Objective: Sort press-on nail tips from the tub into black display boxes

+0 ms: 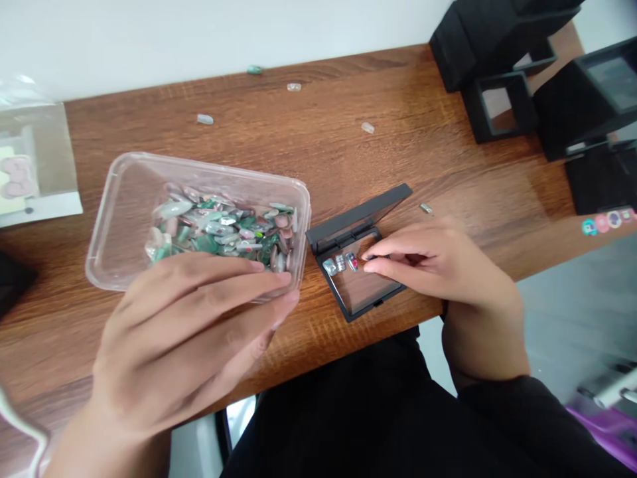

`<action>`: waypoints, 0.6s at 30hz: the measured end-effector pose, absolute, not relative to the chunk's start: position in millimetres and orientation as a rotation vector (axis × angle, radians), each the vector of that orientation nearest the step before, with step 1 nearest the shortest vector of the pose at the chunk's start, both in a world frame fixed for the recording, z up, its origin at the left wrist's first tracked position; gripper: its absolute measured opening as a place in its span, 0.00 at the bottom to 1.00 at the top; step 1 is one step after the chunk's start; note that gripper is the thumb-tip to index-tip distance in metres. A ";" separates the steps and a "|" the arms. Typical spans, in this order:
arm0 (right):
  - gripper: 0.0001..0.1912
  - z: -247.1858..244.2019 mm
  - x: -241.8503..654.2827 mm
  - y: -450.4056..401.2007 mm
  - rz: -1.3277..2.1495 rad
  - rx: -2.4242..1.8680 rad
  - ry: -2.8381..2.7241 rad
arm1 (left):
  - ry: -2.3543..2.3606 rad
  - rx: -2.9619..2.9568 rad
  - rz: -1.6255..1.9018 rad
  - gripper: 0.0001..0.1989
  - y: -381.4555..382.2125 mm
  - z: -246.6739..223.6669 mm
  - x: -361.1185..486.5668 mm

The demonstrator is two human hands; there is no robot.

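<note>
A clear plastic tub [127, 199] on the left holds a heap of press-on nails [219, 229] in green, pink and pearly tones. Over its near right corner lies my left hand [194, 325], fingers stretched out and tips at the rim; the thumb is mostly hidden. To the right, a black hinged case [348, 309] stands with its lid raised. A few decorated nails [340, 263] sit in a row along its inside. At the end of that row my right hand [423, 262] pinches thumb and forefinger on a small press-on nail, mostly covered by the fingertips.
Several loose nails [367, 127] lie scattered on the wooden table [328, 153]. Black boxes [502, 60] are stacked at the back right. At the left are a clear packet [44, 159] and a white cable [24, 421]. The table's front edge runs close to my lap.
</note>
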State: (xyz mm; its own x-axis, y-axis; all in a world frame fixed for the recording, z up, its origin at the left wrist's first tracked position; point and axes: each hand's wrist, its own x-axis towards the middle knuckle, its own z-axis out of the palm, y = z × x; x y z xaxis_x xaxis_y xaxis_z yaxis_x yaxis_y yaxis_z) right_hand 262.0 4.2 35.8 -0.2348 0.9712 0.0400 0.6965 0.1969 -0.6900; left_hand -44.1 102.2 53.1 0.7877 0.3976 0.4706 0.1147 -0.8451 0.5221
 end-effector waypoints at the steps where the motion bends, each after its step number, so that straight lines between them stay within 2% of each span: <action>1: 0.11 36.0 262.0 4.2 0.790 -1.547 -2.003 | 0.368 2.541 0.802 0.17 102.9 53.3 -43.6; 10: 0.09 37.5 260.4 3.4 0.909 -1.558 -1.896 | 0.371 2.705 0.619 0.13 101.8 61.1 -43.5; 14: 0.05 34.7 261.4 2.6 0.851 -1.699 -1.822 | 0.459 2.694 0.575 0.16 101.5 60.0 -49.5; 18: 0.08 31.2 263.8 -0.2 0.859 -1.744 -1.781 | 0.742 2.610 0.511 0.21 106.4 64.7 -69.2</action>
State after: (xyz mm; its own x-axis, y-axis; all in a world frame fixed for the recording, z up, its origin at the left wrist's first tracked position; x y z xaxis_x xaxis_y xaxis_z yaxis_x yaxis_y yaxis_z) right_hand 263.8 -0.2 31.2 -0.0545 0.9955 -0.0771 0.6804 -0.0195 -0.7326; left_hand -69.2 106.4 64.7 0.7948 0.5584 0.2376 0.4210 -0.7894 0.4468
